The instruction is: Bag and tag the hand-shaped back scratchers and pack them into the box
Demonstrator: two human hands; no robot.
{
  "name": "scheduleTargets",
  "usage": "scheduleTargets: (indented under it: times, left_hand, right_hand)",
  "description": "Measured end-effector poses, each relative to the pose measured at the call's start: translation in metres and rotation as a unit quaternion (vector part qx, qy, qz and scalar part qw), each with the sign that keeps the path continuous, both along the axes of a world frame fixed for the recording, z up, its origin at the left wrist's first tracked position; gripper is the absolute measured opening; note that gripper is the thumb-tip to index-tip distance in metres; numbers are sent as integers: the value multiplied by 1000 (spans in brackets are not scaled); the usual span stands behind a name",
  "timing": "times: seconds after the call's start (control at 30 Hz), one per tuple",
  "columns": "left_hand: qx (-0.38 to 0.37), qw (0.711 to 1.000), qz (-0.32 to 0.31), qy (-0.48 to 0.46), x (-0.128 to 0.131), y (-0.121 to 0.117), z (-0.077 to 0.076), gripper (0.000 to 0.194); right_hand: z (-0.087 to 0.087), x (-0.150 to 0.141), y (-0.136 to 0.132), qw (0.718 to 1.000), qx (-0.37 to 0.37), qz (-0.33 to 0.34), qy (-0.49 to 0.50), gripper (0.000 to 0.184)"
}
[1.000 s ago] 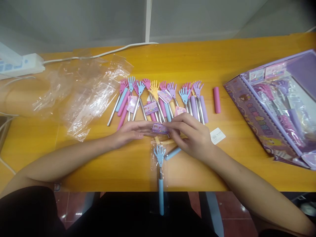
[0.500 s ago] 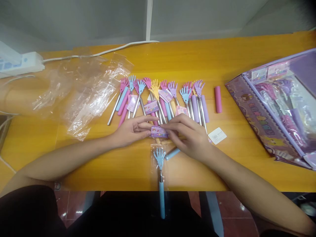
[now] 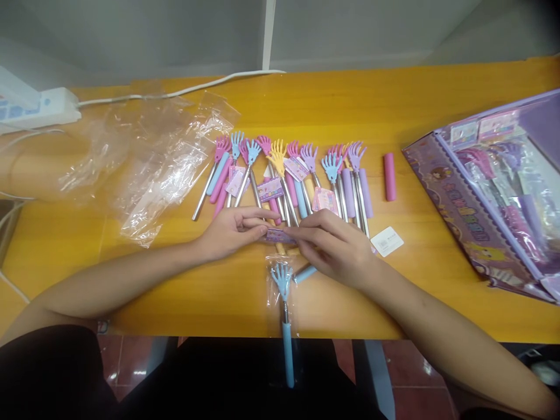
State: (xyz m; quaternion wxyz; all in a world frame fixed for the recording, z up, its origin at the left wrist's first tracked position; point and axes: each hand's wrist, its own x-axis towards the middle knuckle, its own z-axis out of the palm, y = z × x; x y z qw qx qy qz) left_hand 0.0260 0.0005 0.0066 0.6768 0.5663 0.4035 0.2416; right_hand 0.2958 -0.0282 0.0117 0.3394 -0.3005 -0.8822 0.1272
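Both hands hold a small purple printed header card (image 3: 280, 235) by its ends. My left hand (image 3: 236, 233) pinches its left end between thumb and fingers. At the right end, the fingertips of my right hand (image 3: 335, 245) close on it. Just below lies a blue hand-shaped back scratcher (image 3: 282, 283) in a clear bag, its blue handle (image 3: 287, 356) reaching past the table edge. Whether the card is joined to that bag I cannot tell. A loose blue tube (image 3: 305, 273) is partly under my right hand. Beyond my hands lie several back scratchers (image 3: 279, 154) in pink, blue, yellow and purple.
Clear plastic bags (image 3: 157, 169) are piled at the left, near a white power strip (image 3: 48, 108) and its cable. A purple display box (image 3: 464, 204) with bagged scratchers stands at the right. Nearer are a pink tube (image 3: 389, 177) and a white card (image 3: 387, 241).
The header card has tilted, so its printed face now looks narrower. Both hands keep hold of it at nearly the same spot. The view has shifted slightly.
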Motion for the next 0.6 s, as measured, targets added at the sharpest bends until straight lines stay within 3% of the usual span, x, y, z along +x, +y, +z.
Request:
scheduleTargets:
  times: [0.4,0.6]
  left_hand:
    - [7,1000,-2,-20,-1,1,2,41]
    - [-27,996,7,-81,0,0,2,39]
  right_hand:
    - [-4,2,0,999,-18,6,-30,40]
    - [-3,-2,0,1000,-14,14,-24,34]
